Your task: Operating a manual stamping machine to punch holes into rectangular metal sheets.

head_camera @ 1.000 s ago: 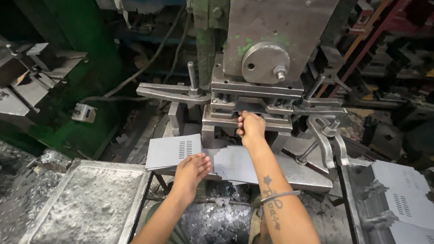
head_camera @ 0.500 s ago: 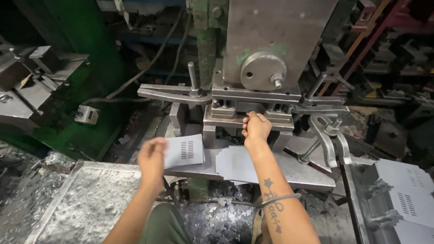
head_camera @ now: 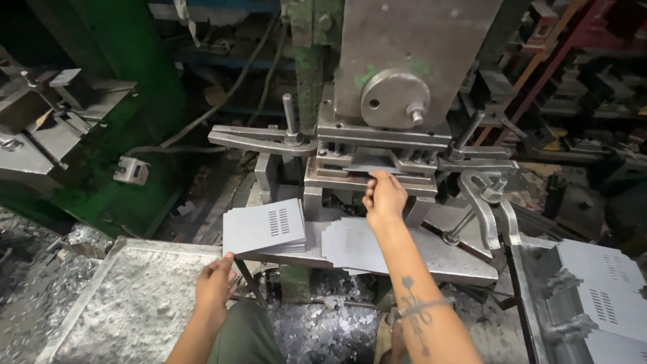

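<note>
My right hand (head_camera: 384, 197) reaches into the die of the grey press (head_camera: 404, 54) and pinches the edge of a thin grey metal sheet (head_camera: 367, 166) lying in the slot. My left hand (head_camera: 216, 283) hovers low at the front, fingers loosely apart, its fingertips at the front-left corner of a stack of grey slotted sheets (head_camera: 264, 226) on the press table. It grips nothing. A second pile of flat grey blanks (head_camera: 350, 244) lies under my right forearm.
A metal tray (head_camera: 74, 317) full of silvery scrap sits at the lower left. Another tray (head_camera: 532, 303) at the right holds slotted sheets. Clamp bars (head_camera: 259, 138) and a handle (head_camera: 482, 202) stick out beside the die. Scrap chips cover the floor.
My left hand carried a slotted sheet leftward onto the stack, let it go and drew back toward me. My right hand has stayed at the die.
</note>
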